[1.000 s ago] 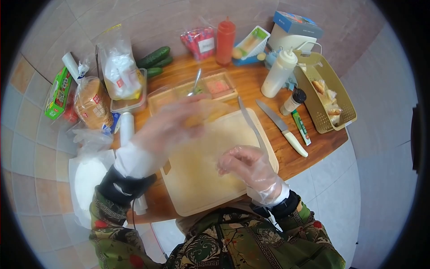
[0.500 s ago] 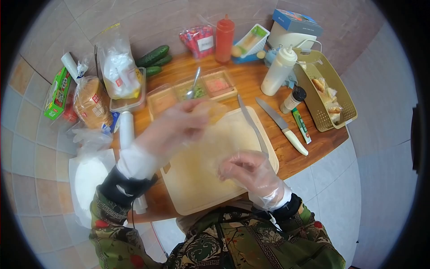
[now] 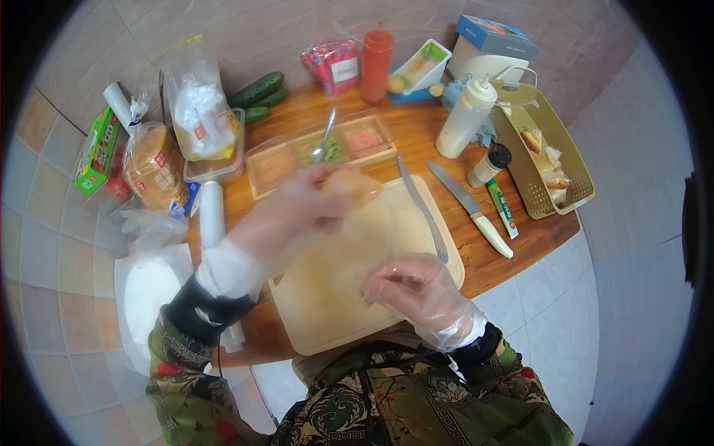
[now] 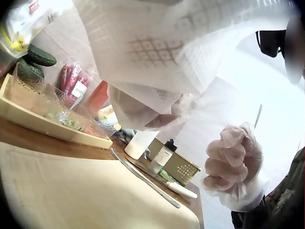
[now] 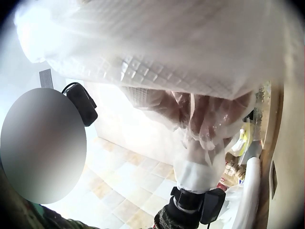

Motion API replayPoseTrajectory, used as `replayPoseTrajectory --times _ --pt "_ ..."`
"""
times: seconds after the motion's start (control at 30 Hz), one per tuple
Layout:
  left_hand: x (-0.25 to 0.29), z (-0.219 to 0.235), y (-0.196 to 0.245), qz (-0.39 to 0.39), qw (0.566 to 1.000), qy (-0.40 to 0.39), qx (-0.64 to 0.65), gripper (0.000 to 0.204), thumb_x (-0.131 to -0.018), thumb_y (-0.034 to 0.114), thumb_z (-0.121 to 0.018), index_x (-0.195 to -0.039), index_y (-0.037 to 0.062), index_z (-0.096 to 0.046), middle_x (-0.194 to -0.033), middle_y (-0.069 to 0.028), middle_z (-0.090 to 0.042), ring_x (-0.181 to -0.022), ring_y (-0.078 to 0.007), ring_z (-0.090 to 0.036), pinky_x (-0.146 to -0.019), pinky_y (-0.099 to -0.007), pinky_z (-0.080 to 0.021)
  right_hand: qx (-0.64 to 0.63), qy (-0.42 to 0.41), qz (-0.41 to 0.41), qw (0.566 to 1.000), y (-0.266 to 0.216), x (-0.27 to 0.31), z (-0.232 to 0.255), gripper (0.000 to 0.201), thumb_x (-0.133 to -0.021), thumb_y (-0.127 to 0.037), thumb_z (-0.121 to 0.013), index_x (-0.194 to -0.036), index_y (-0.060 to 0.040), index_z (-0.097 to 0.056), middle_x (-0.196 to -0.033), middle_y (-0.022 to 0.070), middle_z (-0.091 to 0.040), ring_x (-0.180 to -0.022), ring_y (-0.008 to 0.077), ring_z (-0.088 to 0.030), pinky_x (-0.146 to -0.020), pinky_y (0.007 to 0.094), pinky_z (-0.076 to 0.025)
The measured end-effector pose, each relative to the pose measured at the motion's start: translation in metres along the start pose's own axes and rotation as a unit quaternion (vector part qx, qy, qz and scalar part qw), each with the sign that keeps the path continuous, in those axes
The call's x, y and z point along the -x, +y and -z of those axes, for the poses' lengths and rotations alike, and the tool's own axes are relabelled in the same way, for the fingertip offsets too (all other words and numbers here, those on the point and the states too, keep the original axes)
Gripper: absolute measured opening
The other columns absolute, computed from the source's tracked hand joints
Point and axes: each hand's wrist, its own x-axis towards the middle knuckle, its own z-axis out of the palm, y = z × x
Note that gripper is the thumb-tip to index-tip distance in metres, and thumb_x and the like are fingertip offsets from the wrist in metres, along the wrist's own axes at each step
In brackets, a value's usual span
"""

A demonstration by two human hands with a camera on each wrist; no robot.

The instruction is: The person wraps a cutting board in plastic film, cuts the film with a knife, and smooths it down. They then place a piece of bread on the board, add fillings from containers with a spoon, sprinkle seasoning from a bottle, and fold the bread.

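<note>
My left hand (image 3: 294, 204), in a clear plastic glove, is raised over the back left of the cutting board (image 3: 357, 323). Between its thumb and fingers it holds a thin, tan-yellow flat piece (image 3: 361, 187), blurred in the head view. My right hand (image 3: 420, 293), also gloved, hovers above the board's front right part with its fingers bent inward. The left wrist view shows that right hand (image 4: 233, 160) from the side, fingers curled toward the palm and nothing visible in them. A long metal knife (image 3: 424, 212) lies along the board's right side.
Behind the board stands a three-part wooden box (image 3: 320, 152) with a spoon (image 3: 325, 134) in it. To the right lie a white-handled knife (image 3: 472, 212), a shaker (image 3: 489, 165), a white squeeze bottle (image 3: 466, 119) and a basket (image 3: 547, 149). Bagged bread (image 3: 152, 167) stands left.
The left hand has shifted slightly right and is less blurred, so the flat piece shows more clearly. The right hand has come down a little toward the front and stays bent.
</note>
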Motion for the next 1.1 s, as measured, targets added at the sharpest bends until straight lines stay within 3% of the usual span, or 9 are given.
replayPoseTrajectory --times 0.4,0.5,0.57,0.67,0.8,0.9,0.97,1.03,1.1 --pt "0.004 0.001 0.006 -0.011 1.0 0.004 -0.014 0.052 -0.091 0.01 -0.071 -0.138 0.0063 -0.051 -0.108 0.0021 -0.065 -0.084 -0.0055 -0.06 -0.075 -0.0226 -0.048 0.014 -0.004 0.029 0.999 0.002 0.004 0.007 0.006 -0.095 -0.001 -0.065 -0.096 0.0038 -0.068 -0.09 0.0108 -0.073 -0.085 0.0154 -0.068 -0.079 0.0311 -0.055" --pt "0.004 0.002 0.008 -0.016 1.0 -0.001 -0.017 0.051 -0.091 0.01 -0.072 -0.138 0.007 -0.052 -0.107 0.0028 -0.065 -0.083 -0.0051 -0.059 -0.074 -0.0222 -0.047 0.089 -0.012 0.103 0.991 -0.003 0.006 0.013 0.008 -0.088 -0.005 -0.072 -0.095 -0.0018 -0.071 -0.084 0.0095 -0.07 -0.074 0.0195 -0.068 -0.069 0.0295 -0.054" --pt "0.005 0.002 0.011 -0.022 1.0 -0.001 -0.021 0.05 -0.091 0.01 -0.072 -0.137 0.0073 -0.053 -0.106 0.0032 -0.065 -0.081 -0.0048 -0.058 -0.073 -0.022 -0.046 0.282 -0.109 0.358 0.884 0.003 0.004 0.029 0.011 -0.092 -0.007 -0.069 -0.096 0.0023 -0.071 -0.092 0.0137 -0.071 -0.081 0.0276 -0.069 -0.077 0.0342 -0.054" --pt "0.009 -0.001 0.014 -0.015 0.997 -0.006 -0.074 0.049 -0.09 0.011 -0.072 -0.136 0.0075 -0.054 -0.103 0.0043 -0.063 -0.078 -0.0042 -0.056 -0.07 -0.0213 -0.044 0.252 -0.196 0.258 0.912 0.007 0.009 0.048 0.015 -0.089 -0.013 -0.073 -0.095 0.0005 -0.072 -0.093 0.0154 -0.069 -0.079 0.0327 -0.067 -0.069 0.0368 -0.052" --pt "0.01 -0.002 0.015 -0.024 0.998 0.001 -0.052 0.047 -0.089 0.012 -0.073 -0.133 0.007 -0.057 -0.1 0.0052 -0.063 -0.075 -0.0037 -0.055 -0.067 -0.0205 -0.041 0.236 -0.259 0.286 0.892 -0.002 0.011 0.059 0.016 -0.086 -0.014 -0.075 -0.095 0.0 -0.073 -0.09 0.0153 -0.069 -0.077 0.0311 -0.066 -0.066 0.0376 -0.05" --pt "0.01 -0.003 0.014 -0.023 0.999 0.004 -0.046 0.047 -0.089 0.012 -0.073 -0.132 0.0064 -0.057 -0.1 0.0051 -0.063 -0.073 -0.0037 -0.055 -0.066 -0.0203 -0.04 0.183 -0.039 0.163 0.969 -0.017 0.025 0.065 0.022 -0.079 -0.011 -0.082 -0.097 -0.0032 -0.073 -0.076 0.0051 -0.066 -0.071 0.0209 -0.065 -0.065 0.035 -0.051" --pt "0.01 -0.004 0.014 -0.019 0.998 0.007 -0.053 0.046 -0.089 0.012 -0.073 -0.132 0.0061 -0.057 -0.1 0.005 -0.063 -0.072 -0.0036 -0.055 -0.065 -0.0202 -0.04 0.17 0.086 0.195 0.962 -0.022 0.021 0.058 0.026 -0.076 -0.012 -0.085 -0.098 -0.0036 -0.073 -0.081 0.0065 -0.066 -0.073 0.0216 -0.066 -0.065 0.0354 -0.051" --pt "0.009 -0.005 0.015 -0.006 0.998 -0.007 -0.059 0.047 -0.089 0.013 -0.074 -0.132 0.0059 -0.057 -0.1 0.0046 -0.064 -0.072 -0.0038 -0.055 -0.065 -0.0206 -0.042 0.155 0.211 0.222 0.939 -0.034 0.014 0.053 0.031 -0.073 -0.014 -0.087 -0.098 -0.0039 -0.074 -0.085 0.0079 -0.067 -0.075 0.0223 -0.066 -0.066 0.0359 -0.052" --pt "0.008 -0.007 0.015 -0.002 0.997 -0.006 -0.072 0.047 -0.089 0.013 -0.074 -0.132 0.0056 -0.057 -0.101 0.0043 -0.064 -0.072 -0.0039 -0.056 -0.065 -0.0207 -0.042 0.414 0.196 0.365 0.811 -0.051 0.006 0.05 0.038 -0.067 -0.016 -0.091 -0.098 -0.0047 -0.074 -0.097 0.0105 -0.066 -0.078 0.0245 -0.066 -0.07 0.0367 -0.053"
